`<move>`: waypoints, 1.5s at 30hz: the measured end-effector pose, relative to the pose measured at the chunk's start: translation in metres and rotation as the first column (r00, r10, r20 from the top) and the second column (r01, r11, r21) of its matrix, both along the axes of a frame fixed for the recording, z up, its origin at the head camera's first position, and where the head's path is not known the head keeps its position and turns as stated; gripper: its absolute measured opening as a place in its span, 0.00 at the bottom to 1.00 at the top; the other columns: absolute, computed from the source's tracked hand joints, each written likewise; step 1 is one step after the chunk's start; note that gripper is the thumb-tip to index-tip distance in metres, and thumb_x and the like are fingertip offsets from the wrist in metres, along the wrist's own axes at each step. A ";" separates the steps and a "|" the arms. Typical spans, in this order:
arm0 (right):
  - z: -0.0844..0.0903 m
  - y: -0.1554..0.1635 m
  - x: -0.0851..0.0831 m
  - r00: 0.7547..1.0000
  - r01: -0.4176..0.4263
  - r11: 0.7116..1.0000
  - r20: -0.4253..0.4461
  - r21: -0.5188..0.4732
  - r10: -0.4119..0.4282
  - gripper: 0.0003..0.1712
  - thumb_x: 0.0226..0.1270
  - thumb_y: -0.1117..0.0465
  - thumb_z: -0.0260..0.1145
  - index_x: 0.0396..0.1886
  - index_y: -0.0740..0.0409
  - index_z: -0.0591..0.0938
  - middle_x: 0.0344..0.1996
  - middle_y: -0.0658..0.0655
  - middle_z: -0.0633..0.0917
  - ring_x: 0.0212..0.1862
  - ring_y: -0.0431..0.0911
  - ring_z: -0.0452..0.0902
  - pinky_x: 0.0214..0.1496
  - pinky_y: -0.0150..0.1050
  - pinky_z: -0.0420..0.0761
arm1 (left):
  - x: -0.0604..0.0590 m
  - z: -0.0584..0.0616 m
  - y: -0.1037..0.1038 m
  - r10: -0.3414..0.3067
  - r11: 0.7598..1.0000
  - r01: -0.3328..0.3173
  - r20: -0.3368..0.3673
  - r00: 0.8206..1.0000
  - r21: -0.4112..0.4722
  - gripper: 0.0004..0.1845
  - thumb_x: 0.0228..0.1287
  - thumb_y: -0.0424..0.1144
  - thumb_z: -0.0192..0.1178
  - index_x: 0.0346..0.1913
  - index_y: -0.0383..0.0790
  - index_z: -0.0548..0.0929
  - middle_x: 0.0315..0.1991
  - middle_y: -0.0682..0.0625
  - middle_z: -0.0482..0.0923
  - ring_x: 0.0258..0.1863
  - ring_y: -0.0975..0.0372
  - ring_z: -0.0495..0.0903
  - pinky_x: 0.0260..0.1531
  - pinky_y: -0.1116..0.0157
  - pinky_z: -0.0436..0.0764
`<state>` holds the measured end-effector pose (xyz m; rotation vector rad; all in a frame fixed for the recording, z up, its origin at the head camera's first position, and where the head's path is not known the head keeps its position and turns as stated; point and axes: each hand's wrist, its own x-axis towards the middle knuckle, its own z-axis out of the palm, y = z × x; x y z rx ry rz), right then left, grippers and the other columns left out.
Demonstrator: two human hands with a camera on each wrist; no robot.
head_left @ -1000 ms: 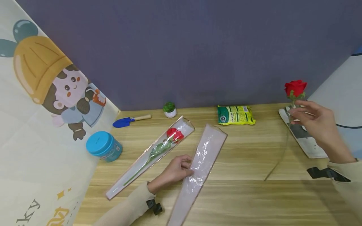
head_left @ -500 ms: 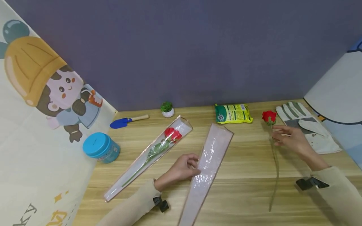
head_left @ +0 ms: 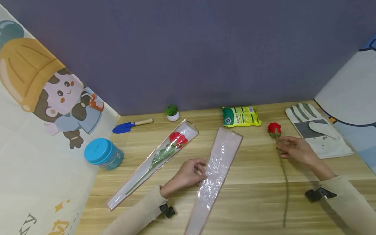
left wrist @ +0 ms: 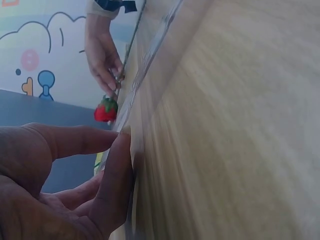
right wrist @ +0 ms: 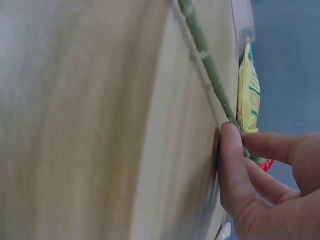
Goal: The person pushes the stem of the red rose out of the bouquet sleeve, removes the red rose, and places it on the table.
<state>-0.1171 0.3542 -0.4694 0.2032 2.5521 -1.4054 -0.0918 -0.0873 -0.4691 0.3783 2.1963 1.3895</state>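
My left hand (head_left: 189,173) pinches the left edge of a long, tapered clear-and-pink flower sleeve (head_left: 218,156) between thumb and fingers; in the left wrist view the sleeve (left wrist: 145,65) shows edge-on. Toward the right, my right hand (head_left: 296,150) pinches the stem of a red rose (head_left: 274,128) just below its bloom. The long bare stem (right wrist: 210,65) runs close over the wooden table, toward its front. Left of my left hand lies another sleeve (head_left: 152,164) with a red rose (head_left: 178,139) inside.
Along the back are a blue trowel (head_left: 132,125), a small potted plant (head_left: 172,113) and a yellow-green packet (head_left: 241,117). A blue-lidded jar (head_left: 103,154) stands at the left. Work gloves (head_left: 320,132) lie at the right, by the wall.
My right hand has brought the rose leftward and down toward the table, away from the gloves. My left hand keeps its pinch on the sleeve, which has shifted slightly right in view.
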 end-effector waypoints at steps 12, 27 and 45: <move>0.001 -0.045 0.006 0.996 -0.080 0.995 0.040 -0.052 0.082 0.31 0.77 0.63 0.64 0.71 0.76 0.68 0.50 0.72 0.86 0.38 0.33 0.85 0.41 0.35 0.92 | -0.004 0.002 -0.003 -0.003 0.998 0.001 -0.033 0.999 -0.066 0.28 0.56 0.25 0.73 0.62 0.31 0.81 0.39 0.43 0.85 0.23 0.63 0.82 0.22 0.66 0.88; 0.003 -0.055 0.008 0.994 -0.113 0.993 -0.009 -0.031 0.113 0.28 0.76 0.60 0.66 0.67 0.74 0.74 0.48 0.71 0.88 0.36 0.36 0.86 0.36 0.36 0.91 | -0.003 0.006 -0.009 -0.008 0.996 0.002 -0.065 0.998 -0.094 0.30 0.55 0.27 0.74 0.64 0.33 0.81 0.42 0.42 0.87 0.20 0.66 0.80 0.20 0.71 0.85; 0.047 -0.079 0.007 0.964 -0.154 0.981 -0.201 0.121 0.176 0.23 0.72 0.61 0.70 0.62 0.66 0.80 0.49 0.70 0.88 0.37 0.41 0.87 0.32 0.37 0.90 | -0.006 0.013 -0.047 0.003 0.993 0.007 -0.078 0.997 0.122 0.37 0.58 0.26 0.72 0.71 0.35 0.73 0.58 0.34 0.85 0.43 0.51 0.90 0.44 0.68 0.90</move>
